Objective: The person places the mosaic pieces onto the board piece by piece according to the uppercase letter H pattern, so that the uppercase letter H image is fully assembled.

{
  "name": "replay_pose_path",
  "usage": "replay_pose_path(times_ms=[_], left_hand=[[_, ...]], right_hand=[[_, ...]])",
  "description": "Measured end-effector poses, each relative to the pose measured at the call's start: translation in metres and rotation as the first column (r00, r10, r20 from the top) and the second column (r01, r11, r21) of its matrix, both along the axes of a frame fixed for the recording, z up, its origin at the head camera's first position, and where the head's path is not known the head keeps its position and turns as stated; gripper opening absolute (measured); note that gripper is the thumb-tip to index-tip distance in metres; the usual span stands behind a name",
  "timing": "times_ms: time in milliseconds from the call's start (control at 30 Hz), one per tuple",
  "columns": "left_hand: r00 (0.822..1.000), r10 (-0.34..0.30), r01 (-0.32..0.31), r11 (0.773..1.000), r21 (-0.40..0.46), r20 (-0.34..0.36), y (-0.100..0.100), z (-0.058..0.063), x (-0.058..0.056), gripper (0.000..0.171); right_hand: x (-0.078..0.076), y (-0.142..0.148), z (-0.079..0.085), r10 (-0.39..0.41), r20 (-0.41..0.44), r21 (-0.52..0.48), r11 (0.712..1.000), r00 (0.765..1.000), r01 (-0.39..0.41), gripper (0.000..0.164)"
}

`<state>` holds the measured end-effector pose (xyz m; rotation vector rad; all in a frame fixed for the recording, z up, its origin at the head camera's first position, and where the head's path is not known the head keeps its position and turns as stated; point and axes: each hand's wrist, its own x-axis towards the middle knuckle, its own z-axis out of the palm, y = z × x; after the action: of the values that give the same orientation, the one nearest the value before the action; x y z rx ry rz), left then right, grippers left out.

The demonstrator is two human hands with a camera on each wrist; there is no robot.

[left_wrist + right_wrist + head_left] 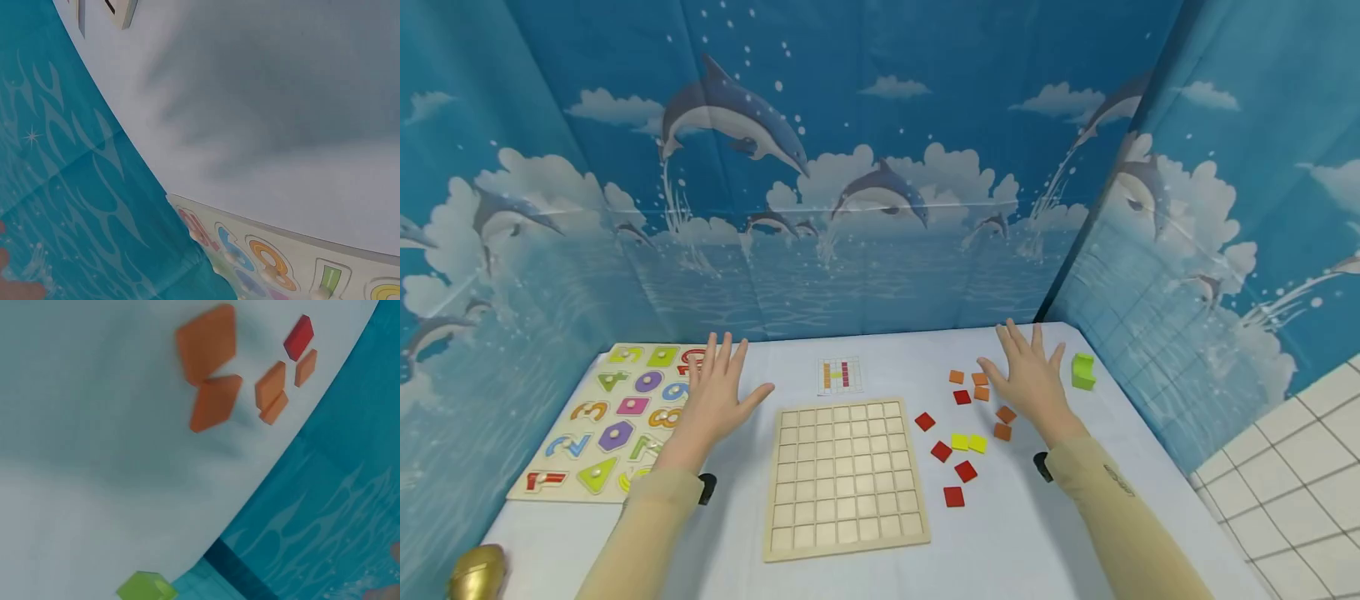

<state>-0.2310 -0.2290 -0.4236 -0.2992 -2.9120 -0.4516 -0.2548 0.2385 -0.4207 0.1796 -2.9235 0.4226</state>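
Observation:
My left hand [717, 400] is raised with fingers spread between the number puzzle board [571, 450] and the wooden grid board [847, 550]. It holds nothing. My right hand [1032, 379], fingers also spread and holding nothing, is over the right side of the table, nearest to several orange square tiles [1003, 432]. Red tiles [954, 497] and two yellow tiles [977, 443] lie scattered between the grid board and that hand. Behind the grid board lies a pattern card [841, 376] with coloured squares. Only fingertips show at the edges of both wrist views.
A bright green block [1082, 372] stands at the table's right rear. At the lower left is a shiny gold object [478, 573], partly cut off. A blue dolphin curtain [880, 275] hangs along the back and sides of the white-covered table [1000, 558].

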Motion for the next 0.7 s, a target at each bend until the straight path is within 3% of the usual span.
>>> replay_pose_path(times_ms=[267,500,700], left_hand=[[0.998,-0.050,0.050,0.999,0.001,-0.027,0.000,-0.007,0.021,0.084],[0.995,-0.099,0.100,0.995,0.016,-0.030,-0.002,-0.024,0.042,0.075],[0.991,-0.130,0.130,0.991,0.031,-0.020,0.004,-0.040,0.052,0.070]], right_hand=[[0.022,0.003,-0.018,0.012,0.070,-0.036,0.999,0.998,-0.009,0.069],[0.042,0.002,-0.030,0.010,0.084,-0.112,0.994,0.996,-0.001,0.060],[0.053,0.007,-0.039,-0.016,0.146,-0.193,0.980,0.989,0.044,0.058]])
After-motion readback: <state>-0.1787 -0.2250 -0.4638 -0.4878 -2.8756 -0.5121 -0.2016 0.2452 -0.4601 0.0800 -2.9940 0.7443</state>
